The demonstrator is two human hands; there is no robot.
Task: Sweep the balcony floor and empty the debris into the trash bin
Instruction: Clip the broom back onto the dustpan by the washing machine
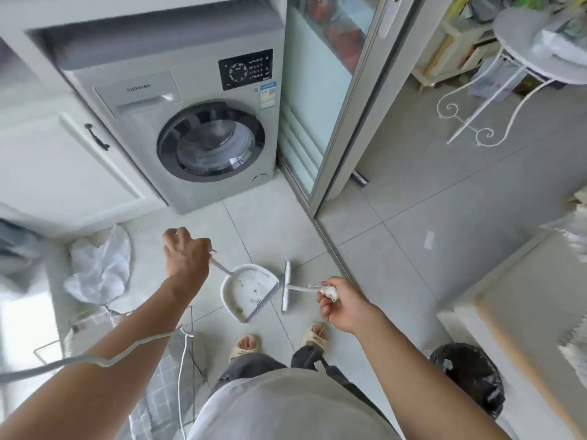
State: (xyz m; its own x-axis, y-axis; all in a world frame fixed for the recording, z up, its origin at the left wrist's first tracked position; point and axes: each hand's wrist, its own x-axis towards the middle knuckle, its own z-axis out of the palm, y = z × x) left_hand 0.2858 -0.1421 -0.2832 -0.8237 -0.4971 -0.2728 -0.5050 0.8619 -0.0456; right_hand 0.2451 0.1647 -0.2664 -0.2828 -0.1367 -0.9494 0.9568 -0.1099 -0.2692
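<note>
A white dustpan (247,290) stands on the pale tiled floor (413,236) ahead of my feet, with a few dark bits of debris inside it. My left hand (185,252) grips the top of its long thin handle. Just right of the pan lies the white broom head (286,290), flat on the tiles. My right hand (340,304) holds the upper end of the broom's handle, fingers curled round it. A black-lined trash bin (473,376) sits low at the right, behind my right arm.
A front-loading washing machine (197,128) stands straight ahead beside white cabinets (63,160). A sliding glass door (330,100) frame rises at the centre. A crumpled white bag (98,268) lies at the left, a wire basket (133,341) below it, a white metal table (508,74) at the far right.
</note>
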